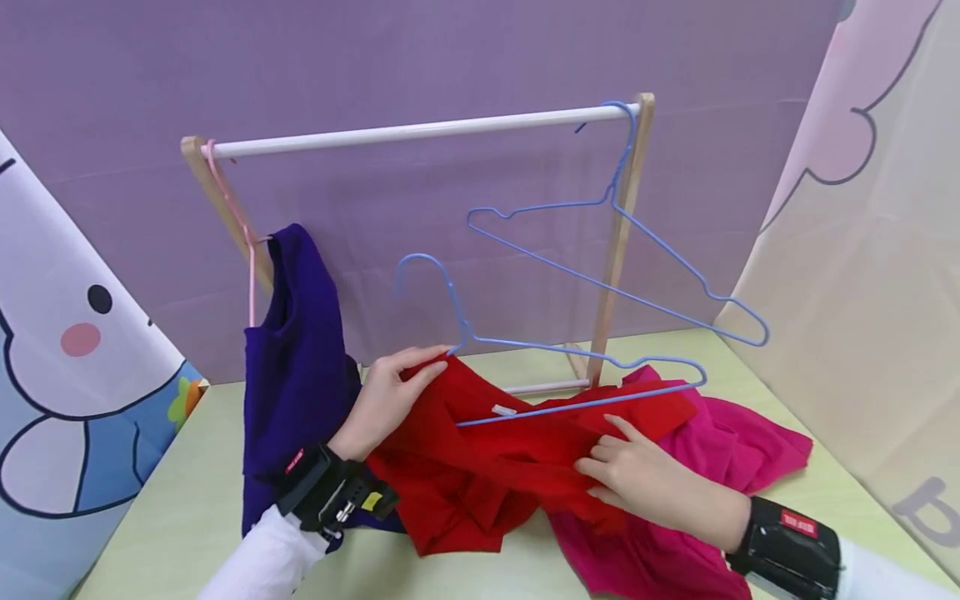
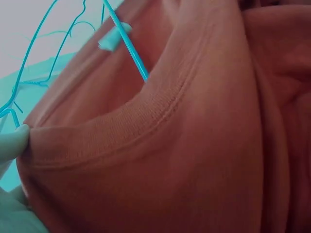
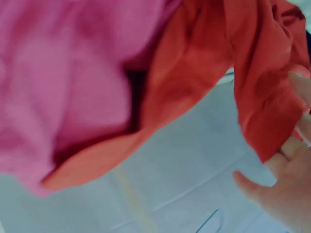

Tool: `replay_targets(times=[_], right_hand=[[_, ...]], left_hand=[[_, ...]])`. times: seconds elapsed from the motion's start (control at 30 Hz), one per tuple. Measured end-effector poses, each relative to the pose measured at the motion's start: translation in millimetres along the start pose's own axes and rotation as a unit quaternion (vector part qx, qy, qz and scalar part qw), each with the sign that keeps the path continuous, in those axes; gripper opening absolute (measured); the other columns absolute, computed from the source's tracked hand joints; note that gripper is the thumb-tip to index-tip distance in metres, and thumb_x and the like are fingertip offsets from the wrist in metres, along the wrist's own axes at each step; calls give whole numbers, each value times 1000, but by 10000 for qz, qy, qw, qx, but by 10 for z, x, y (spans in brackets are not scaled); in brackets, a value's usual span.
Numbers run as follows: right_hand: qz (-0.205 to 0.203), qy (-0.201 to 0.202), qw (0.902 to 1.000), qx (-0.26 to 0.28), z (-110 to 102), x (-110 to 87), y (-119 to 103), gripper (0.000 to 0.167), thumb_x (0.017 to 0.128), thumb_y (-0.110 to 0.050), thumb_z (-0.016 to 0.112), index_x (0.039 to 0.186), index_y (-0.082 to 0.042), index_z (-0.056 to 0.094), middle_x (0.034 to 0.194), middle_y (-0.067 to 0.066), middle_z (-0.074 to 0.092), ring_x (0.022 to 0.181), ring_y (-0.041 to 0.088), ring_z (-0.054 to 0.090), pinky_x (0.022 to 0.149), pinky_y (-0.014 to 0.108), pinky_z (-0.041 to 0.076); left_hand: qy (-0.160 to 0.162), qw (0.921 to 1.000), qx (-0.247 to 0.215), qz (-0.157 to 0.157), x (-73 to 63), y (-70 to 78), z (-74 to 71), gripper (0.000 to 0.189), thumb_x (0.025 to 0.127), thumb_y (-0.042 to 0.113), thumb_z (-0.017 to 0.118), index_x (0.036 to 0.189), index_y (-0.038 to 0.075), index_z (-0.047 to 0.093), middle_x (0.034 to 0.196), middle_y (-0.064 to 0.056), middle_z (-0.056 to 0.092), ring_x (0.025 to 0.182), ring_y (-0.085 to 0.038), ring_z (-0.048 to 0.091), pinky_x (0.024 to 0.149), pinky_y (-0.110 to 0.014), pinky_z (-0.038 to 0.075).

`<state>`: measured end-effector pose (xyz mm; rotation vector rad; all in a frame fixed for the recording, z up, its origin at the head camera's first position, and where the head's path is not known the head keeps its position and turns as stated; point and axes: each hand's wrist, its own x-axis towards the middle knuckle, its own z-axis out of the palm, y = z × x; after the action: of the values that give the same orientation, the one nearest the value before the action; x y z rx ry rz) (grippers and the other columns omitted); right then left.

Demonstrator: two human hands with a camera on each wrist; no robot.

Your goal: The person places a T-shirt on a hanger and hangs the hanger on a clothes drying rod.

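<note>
A red shirt [image 1: 480, 467] with a ribbed neckline and small white tag [image 1: 503, 410] is held up at its left by my left hand [image 1: 390, 396], which pinches the neck edge just under the hook of a blue hanger [image 1: 577, 347]. The hanger's left part is hidden in the neck opening; its right end sticks out above the cloth. In the left wrist view the fingertips grip the neckline [image 2: 102, 131] corner. My right hand [image 1: 637, 475] grips the shirt's right part, one finger standing off; in its wrist view fingers show on both sides of the red cloth [image 3: 267, 116].
A rack's white bar [image 1: 420, 131] stands on wooden legs [image 1: 618, 258]. A second blue hanger [image 1: 660, 233] hangs at its right, a dark blue garment [image 1: 300, 375] on a pink hanger [image 1: 247, 225] at its left. A pink garment [image 1: 735, 442] lies under the red shirt on the table [image 1: 172, 492].
</note>
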<state>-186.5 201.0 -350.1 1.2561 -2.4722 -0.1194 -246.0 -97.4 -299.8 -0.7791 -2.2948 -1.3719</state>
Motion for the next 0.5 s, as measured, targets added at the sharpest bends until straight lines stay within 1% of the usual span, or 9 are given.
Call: replay_targets(times=[0.1,0.17,0.23,0.27,0.33,0.37,0.4,0.43,0.5], right_hand=[[-31,404,9987,305,-52,-99,132,21,66,-20,76,82,-15,64,75,-7,59,77,12,54,82,42,42],[33,681,9961,563,-94,-157,222,19,66,-17,76,80,-15,63,77,-7,59,78,12,54,77,38,44],[177,972,9925,724,-143,-209,310,20,64,-14,76,79,-15,63,79,-7,59,79,12,55,75,36,45],[236,1108,9907,755,-165,-232,349,20,64,-13,76,79,-15,63,79,-6,59,79,13,55,74,35,45],[276,1314,9886,683,-202,-272,413,15,70,-17,74,78,-15,61,80,-5,59,80,14,56,74,35,45],[267,1398,9879,615,-216,-288,437,12,75,-21,71,77,-14,61,80,-4,59,81,15,56,74,34,45],[255,1469,9874,532,-227,-300,457,14,79,-27,66,77,-14,60,80,-4,59,81,15,56,73,34,45],[231,1544,9867,460,-237,-311,475,20,84,-33,59,77,-14,59,80,-3,60,81,16,56,73,34,45],[143,1759,9838,323,-258,-324,507,34,90,-41,43,76,-14,57,78,-4,59,78,16,56,71,32,45]], left_hand=[[-25,10000,77,36,-38,-50,-39,26,84,10,59,109,9,64,94,-5,64,80,-12,55,68,-19,43],[-55,9998,171,57,-62,-88,-64,26,84,10,59,109,9,64,93,-5,64,77,-12,53,65,-19,42],[-86,9997,234,80,-81,-128,-88,25,85,9,58,109,7,64,93,-6,64,77,-12,53,65,-19,42],[-118,9996,232,105,-88,-146,-100,26,85,8,57,110,6,63,95,-7,64,79,-13,54,68,-19,43],[-213,9996,150,96,-101,-186,-120,27,86,7,56,111,4,62,99,-9,64,86,-15,57,75,-20,44],[-270,9995,105,97,-109,-201,-130,27,86,7,55,113,3,61,102,-10,64,91,-16,57,79,-21,44],[-334,9994,78,56,-119,-211,-139,28,87,7,55,113,3,60,105,-10,63,95,-16,57,82,-22,44],[-390,9992,93,13,-133,-219,-149,28,87,7,54,114,3,60,108,-10,62,99,-16,56,85,-23,43],[-512,9985,161,-102,-167,-228,-172,28,87,7,54,115,3,59,111,-9,60,102,-16,54,87,-25,42]])
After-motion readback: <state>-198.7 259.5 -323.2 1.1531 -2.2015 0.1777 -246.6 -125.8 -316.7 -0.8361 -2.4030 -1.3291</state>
